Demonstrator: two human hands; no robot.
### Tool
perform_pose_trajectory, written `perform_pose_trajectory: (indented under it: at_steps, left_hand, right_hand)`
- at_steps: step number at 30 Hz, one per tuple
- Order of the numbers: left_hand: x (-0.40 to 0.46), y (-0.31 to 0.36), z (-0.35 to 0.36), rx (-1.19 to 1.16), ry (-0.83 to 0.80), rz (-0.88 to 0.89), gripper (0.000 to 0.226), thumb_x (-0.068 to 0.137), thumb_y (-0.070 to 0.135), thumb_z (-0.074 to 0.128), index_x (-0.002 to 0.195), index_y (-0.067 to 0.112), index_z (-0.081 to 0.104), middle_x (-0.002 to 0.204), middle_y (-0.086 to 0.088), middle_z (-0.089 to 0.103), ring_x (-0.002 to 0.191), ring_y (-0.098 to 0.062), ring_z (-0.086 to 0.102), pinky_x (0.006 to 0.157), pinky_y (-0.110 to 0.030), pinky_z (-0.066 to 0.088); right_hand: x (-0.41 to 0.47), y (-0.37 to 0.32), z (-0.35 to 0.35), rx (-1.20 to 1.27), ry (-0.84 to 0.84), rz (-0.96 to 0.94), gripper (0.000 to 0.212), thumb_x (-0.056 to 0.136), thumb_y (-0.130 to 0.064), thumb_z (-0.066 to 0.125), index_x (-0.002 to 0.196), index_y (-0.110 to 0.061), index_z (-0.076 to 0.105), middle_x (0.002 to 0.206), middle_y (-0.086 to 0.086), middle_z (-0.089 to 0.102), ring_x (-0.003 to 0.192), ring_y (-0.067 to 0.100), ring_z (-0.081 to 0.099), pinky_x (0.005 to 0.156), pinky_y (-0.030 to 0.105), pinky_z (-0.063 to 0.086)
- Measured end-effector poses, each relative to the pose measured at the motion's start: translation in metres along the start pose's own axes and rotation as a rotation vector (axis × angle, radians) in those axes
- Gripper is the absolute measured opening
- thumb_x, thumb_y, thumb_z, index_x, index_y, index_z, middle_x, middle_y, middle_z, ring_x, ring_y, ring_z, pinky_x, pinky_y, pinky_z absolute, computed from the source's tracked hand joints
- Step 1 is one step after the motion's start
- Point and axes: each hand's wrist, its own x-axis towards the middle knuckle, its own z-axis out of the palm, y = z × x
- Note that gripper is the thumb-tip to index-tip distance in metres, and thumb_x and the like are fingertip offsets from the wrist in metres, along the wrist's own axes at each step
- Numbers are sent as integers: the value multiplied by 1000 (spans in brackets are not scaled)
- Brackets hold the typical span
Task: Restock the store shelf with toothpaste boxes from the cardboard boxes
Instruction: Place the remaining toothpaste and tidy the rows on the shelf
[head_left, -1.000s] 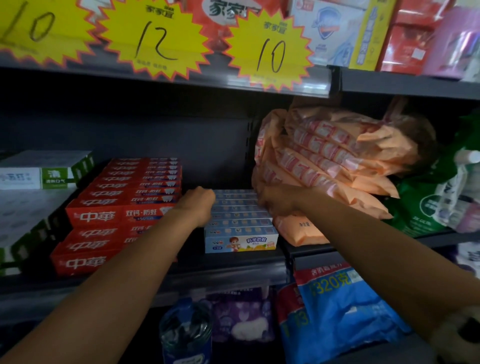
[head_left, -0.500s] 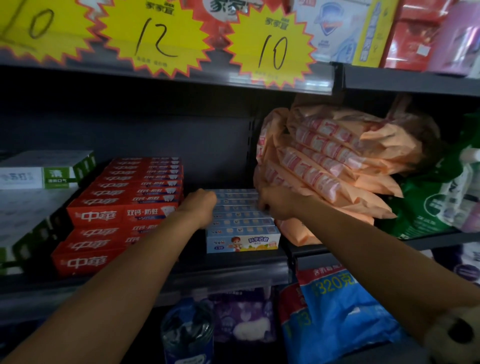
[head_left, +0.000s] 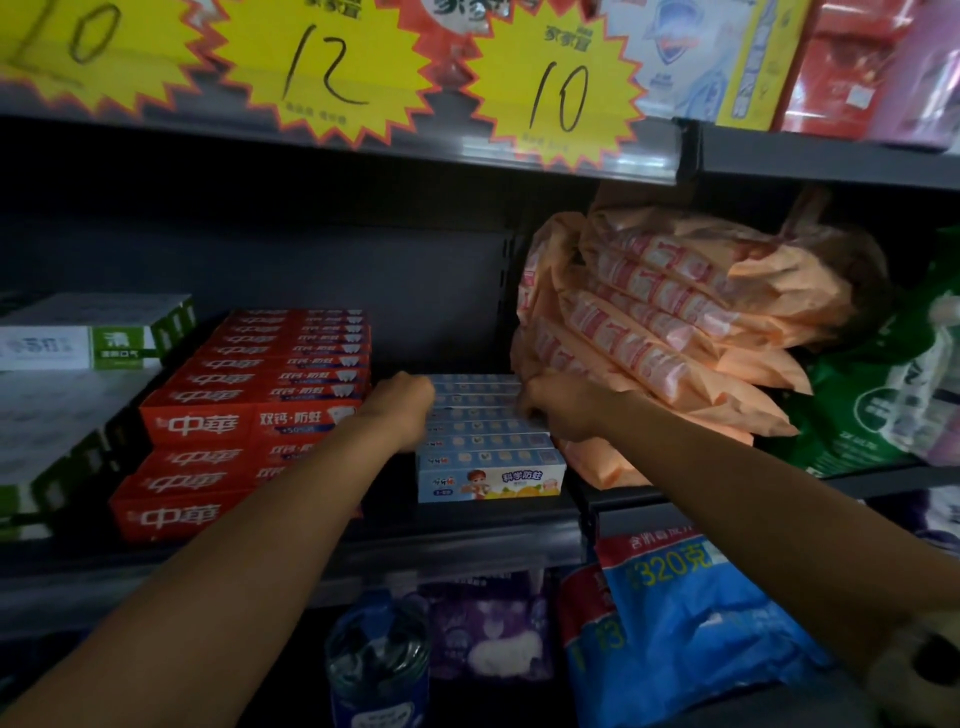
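Head view: both hands (head_left: 402, 410) (head_left: 563, 408) grip blue toothpaste boxes (head_left: 488, 457).

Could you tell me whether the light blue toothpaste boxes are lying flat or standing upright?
Lying flat: the light blue toothpaste boxes show long faces forward.

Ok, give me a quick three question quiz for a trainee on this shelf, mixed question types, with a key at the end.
1. True or false: the red boxes sit to the left of the blue boxes.
2. Which number is written on the yellow tag most nearly above the blue boxes? A) 10 B) 12 C) 15
3. Fill in: the left hand and right hand are at opposite ends of the ____ boxes.

Key: 1 true. 2 A. 3 blue.
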Motion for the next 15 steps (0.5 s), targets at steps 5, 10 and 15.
perform_pose_trajectory:
  at_steps: [5, 10, 15]
  left_hand:
    - [-1, -3, -1, -2, -3, 4, 18, 86, 7, 65, 104, 7, 67, 113, -11, 63, 98, -25, 63, 79, -30, 51]
    - [-1, -2, -1, 9, 2, 0, 18, 86, 7, 64, 104, 8, 66, 113, -10, 62, 99, -25, 62, 80, -31, 51]
    - [-3, -3, -1, 21, -2, 9, 14, 87, 7, 63, 101, 8, 67, 112, -11, 63, 100, -26, 62, 80, -31, 51]
  right_hand:
    - [2, 1, 3, 32, 15, 6, 21, 80, 7, 52, 87, -5, 68, 97, 9, 65, 97, 24, 52, 74, 27, 36]
    - [2, 0, 2, 35, 7, 20, 23, 80, 8, 52, 91, -3, 68, 101, 9, 65, 100, 24, 51, 74, 26, 34]
    - [3, -1, 3, 15, -17, 15, 22, 76, 7, 53, 81, -9, 68, 94, 7, 64, 95, 26, 54, 79, 33, 45]
